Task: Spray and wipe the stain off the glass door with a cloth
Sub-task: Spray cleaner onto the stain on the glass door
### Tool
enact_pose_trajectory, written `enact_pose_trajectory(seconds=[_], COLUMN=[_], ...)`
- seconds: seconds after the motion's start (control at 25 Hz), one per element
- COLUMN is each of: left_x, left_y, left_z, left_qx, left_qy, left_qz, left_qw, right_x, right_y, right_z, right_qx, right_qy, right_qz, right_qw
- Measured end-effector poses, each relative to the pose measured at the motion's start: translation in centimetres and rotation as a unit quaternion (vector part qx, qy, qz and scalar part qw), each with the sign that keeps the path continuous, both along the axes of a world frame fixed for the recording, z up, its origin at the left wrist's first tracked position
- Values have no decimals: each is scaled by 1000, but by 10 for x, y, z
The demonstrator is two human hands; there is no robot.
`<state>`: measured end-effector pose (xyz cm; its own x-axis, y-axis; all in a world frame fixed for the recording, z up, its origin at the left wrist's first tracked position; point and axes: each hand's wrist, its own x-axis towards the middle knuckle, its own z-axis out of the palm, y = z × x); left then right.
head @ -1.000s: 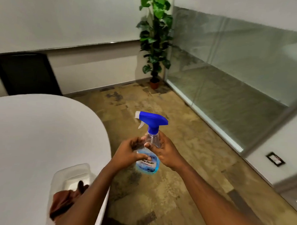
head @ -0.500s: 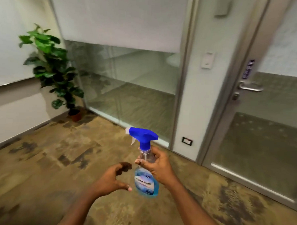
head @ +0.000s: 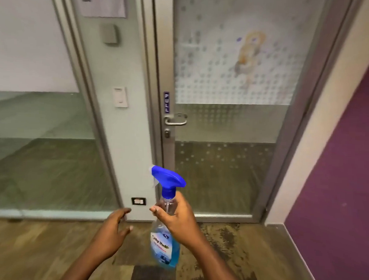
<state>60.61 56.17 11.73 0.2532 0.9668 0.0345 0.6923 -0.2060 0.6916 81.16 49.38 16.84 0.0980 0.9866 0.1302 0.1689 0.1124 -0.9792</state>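
Note:
A clear spray bottle [head: 164,247] with blue liquid and a blue trigger head is upright in my right hand [head: 177,220], which grips its neck. My left hand [head: 111,231] hovers just left of the bottle, fingers apart, holding nothing. Straight ahead stands the glass door [head: 226,162] in a grey metal frame, with a dotted frosted panel in its upper half. An orange-brown stain [head: 248,53] with small purple marks smears the upper right of that panel, well above the bottle. No cloth is in view.
A lever handle [head: 176,119] and a "PULL" label [head: 166,102] sit on the door's left edge. A wall strip with a light switch [head: 120,96] and a floor outlet [head: 138,201] separates the door from a glass partition [head: 43,151]. A purple wall [head: 343,166] stands on the right.
The view has swung right from the table and plant to face the door with the stain. My left hand has come off the bottle; my right hand alone holds it.

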Motion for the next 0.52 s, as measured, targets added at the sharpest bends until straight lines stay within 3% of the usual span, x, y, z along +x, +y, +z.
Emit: enact_pose_trajectory(seconds=[0.24, 0.52], left_x=[119, 220], left_y=[93, 225], left_z=[36, 89], left_qx=[150, 275], left_qy=[0, -40], left_qz=[-64, -124], left_qw=[987, 953], right_x=[89, 162], right_y=[52, 160], right_z=[0, 24], right_qx=[21, 50], right_qy=[37, 19], right_qz=[-166, -266], right_qw=[985, 963])
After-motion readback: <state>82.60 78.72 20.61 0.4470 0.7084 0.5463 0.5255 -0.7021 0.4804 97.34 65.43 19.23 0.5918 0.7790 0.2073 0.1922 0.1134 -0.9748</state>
